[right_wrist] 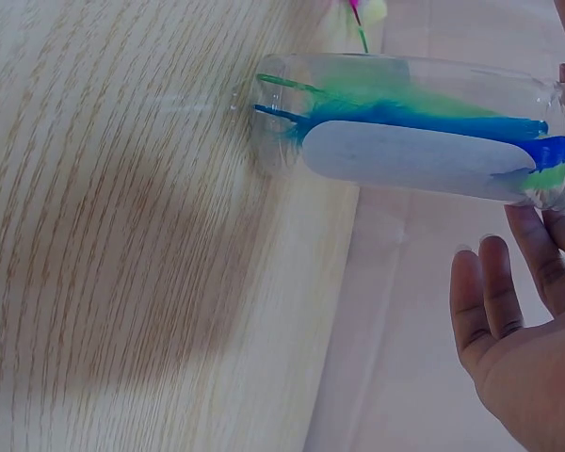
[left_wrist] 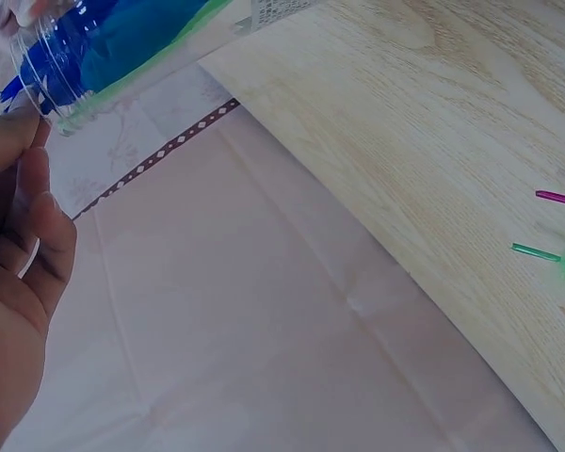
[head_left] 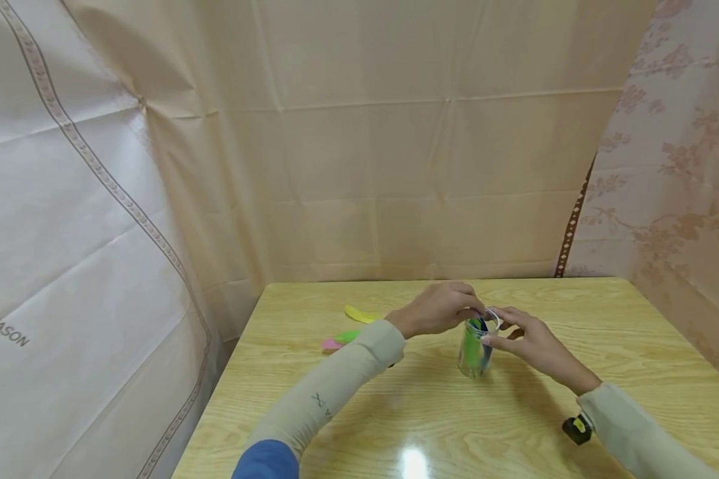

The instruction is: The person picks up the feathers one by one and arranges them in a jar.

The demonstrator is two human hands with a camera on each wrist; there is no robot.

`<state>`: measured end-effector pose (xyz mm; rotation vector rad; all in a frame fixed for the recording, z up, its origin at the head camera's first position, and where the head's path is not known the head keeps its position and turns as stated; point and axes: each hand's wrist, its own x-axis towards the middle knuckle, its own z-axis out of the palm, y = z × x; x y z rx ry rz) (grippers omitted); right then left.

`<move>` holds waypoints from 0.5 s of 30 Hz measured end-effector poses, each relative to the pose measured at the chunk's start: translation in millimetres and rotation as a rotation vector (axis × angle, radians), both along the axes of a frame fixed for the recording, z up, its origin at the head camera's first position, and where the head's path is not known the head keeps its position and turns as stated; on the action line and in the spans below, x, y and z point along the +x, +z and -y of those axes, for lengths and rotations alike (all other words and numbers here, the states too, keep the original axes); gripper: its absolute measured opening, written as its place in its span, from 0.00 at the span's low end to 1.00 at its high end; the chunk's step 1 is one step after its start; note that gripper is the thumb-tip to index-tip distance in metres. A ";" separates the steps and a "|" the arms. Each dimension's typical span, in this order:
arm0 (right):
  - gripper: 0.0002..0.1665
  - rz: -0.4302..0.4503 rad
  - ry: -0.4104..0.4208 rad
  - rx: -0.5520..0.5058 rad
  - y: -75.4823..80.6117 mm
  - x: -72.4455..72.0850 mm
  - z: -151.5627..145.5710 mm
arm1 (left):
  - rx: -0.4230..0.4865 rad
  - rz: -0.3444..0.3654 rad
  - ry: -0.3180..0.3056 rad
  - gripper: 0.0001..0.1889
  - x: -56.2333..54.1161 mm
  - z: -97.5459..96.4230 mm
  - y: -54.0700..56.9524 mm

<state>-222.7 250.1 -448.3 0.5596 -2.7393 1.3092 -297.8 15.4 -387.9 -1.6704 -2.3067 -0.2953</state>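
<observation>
A clear jar [head_left: 470, 364] stands on the table with a green feather [right_wrist: 405, 89] and a blue feather [right_wrist: 424, 121] inside, quills toward its base. My right hand [head_left: 533, 342] holds the jar near its rim, thumb on the near side and fingers on the far side. At the mouth, my left hand [head_left: 440, 309] pinches the blue feather's tip between thumb and fingers. A long white label [right_wrist: 414, 160] runs along the jar's side in the right wrist view.
Left of the jar, partly behind my left arm, lie a yellow feather [head_left: 361, 315], a green feather [head_left: 346, 337] and a pink feather [head_left: 331, 346]. Beyond the wooden table's [head_left: 515, 432] far edge hangs a beige curtain [head_left: 383, 166].
</observation>
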 end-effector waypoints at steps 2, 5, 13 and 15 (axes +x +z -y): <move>0.37 -0.001 0.000 0.000 -0.6 0.1 0.0 | 0.004 0.014 -0.004 0.08 0.2 -0.8 -0.6; 0.37 -0.010 0.007 0.003 -0.5 0.9 0.4 | 0.014 0.039 -0.006 0.07 0.4 -1.4 -1.6; 0.36 -0.008 0.016 -0.008 2.4 1.8 1.3 | 0.025 0.054 0.021 0.06 0.8 1.0 1.8; 0.36 -0.010 0.018 -0.005 2.2 1.8 1.2 | 0.027 0.053 0.032 0.06 0.0 1.8 2.3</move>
